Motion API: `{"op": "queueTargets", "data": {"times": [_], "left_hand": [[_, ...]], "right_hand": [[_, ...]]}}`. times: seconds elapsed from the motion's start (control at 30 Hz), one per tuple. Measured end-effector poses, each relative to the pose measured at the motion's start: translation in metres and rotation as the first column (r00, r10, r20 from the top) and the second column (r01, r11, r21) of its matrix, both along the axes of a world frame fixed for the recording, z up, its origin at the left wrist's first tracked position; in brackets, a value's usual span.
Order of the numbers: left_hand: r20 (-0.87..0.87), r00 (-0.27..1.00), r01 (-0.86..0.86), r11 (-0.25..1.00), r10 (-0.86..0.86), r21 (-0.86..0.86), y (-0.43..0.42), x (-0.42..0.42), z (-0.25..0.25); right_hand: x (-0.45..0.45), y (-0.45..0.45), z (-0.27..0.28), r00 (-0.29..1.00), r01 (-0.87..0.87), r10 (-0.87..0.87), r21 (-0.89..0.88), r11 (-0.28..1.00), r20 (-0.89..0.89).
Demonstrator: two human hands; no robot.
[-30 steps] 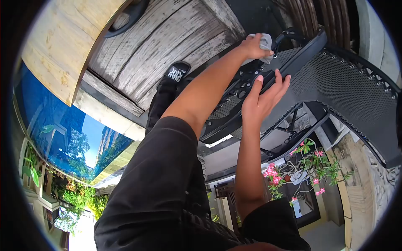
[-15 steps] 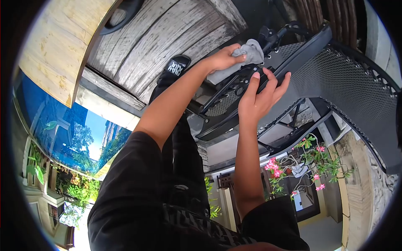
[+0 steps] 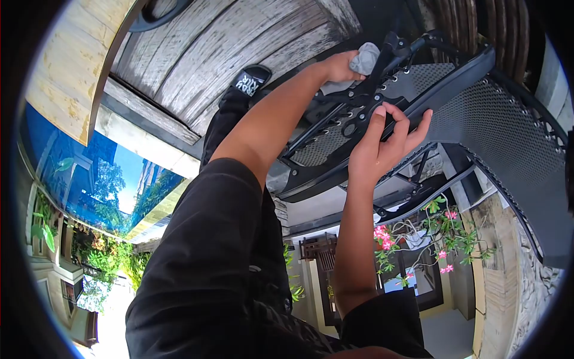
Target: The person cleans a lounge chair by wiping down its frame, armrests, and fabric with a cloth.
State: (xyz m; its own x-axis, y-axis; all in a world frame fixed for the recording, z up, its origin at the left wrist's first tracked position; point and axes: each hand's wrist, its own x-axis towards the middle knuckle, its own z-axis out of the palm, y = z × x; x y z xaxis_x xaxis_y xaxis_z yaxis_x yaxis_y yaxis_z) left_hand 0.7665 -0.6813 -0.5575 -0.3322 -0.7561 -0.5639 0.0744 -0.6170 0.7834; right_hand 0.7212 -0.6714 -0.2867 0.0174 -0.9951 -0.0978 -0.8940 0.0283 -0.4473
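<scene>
My left hand [image 3: 342,67] is closed around a crumpled grey cloth [image 3: 366,58]. It presses the cloth against the black frame near the hinge of a folding mesh chair [image 3: 490,113]. Part of the cloth hangs below the fingers. My right hand [image 3: 382,146] lies over the chair's black armrest [image 3: 442,84], thumb and fingers stretched and apart. Its thumb tip is close to the bolted joint [image 3: 362,116]; whether it presses on the armrest I cannot tell. Grey mesh is laced to the frame with cords.
A weathered plank surface [image 3: 233,45] lies beyond my slippered foot [image 3: 251,78]. A pale board edge [image 3: 72,66] curves in at upper left. Pink flowers [image 3: 385,239] show below the chair, and a blue reflective surface [image 3: 89,173] is at left.
My left hand has moved up and right along the frame with the cloth. The right hand has shifted slightly right, its fingers still apart. The view has tilted a little.
</scene>
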Motion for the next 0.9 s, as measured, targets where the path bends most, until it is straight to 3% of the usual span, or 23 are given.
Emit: {"op": "queueTargets", "data": {"times": [0.13, 0.27, 0.37, 0.47, 0.6, 0.73, 0.83, 0.9], "left_hand": [[-0.131, 0.987, 0.09, 0.996, -0.091, -0.013, 0.038, 0.033, 0.024], [-0.176, 0.944, 0.279, 0.96, -0.278, -0.018, 0.049, 0.065, 0.01], [-0.122, 0.976, 0.175, 0.983, -0.18, -0.056, 0.042, 0.042, 0.011], [-0.033, 0.973, -0.23, 0.971, 0.229, -0.064, 0.026, 0.004, 0.013], [0.216, 0.943, -0.239, 0.967, 0.252, -0.083, -0.015, -0.019, 0.024], [0.185, 0.977, -0.087, 0.987, 0.111, -0.133, -0.007, -0.016, 0.017], [0.247, 0.969, 0.08, 0.915, 0.022, -0.396, 0.025, 0.028, 0.013], [-0.019, 0.999, 0.04, 0.997, -0.041, -0.073, 0.02, 0.06, 0.046]], "right_hand": [[0.0, 0.0, 0.002, 1.0, 0.004, -0.004, 0.015, 1.0, -0.008], [0.001, -0.001, 0.002, 1.0, 0.011, -0.011, 0.005, 1.0, -0.019], [0.0, 0.001, 0.002, 1.0, 0.017, -0.017, 0.005, 1.0, 0.005], [-0.001, 0.001, 0.0, 1.0, 0.013, -0.014, 0.004, 1.0, 0.02], [-0.003, 0.0, 0.001, 1.0, -0.004, 0.004, 0.002, 1.0, 0.013], [-0.001, 0.001, -0.001, 0.995, 0.021, -0.02, -0.012, 1.0, 0.096], [-0.002, 0.0, 0.001, 0.999, -0.004, 0.004, -0.005, 1.0, 0.032], [-0.004, -0.001, 0.0, 0.999, -0.005, 0.006, -0.016, 1.0, 0.035]]}}
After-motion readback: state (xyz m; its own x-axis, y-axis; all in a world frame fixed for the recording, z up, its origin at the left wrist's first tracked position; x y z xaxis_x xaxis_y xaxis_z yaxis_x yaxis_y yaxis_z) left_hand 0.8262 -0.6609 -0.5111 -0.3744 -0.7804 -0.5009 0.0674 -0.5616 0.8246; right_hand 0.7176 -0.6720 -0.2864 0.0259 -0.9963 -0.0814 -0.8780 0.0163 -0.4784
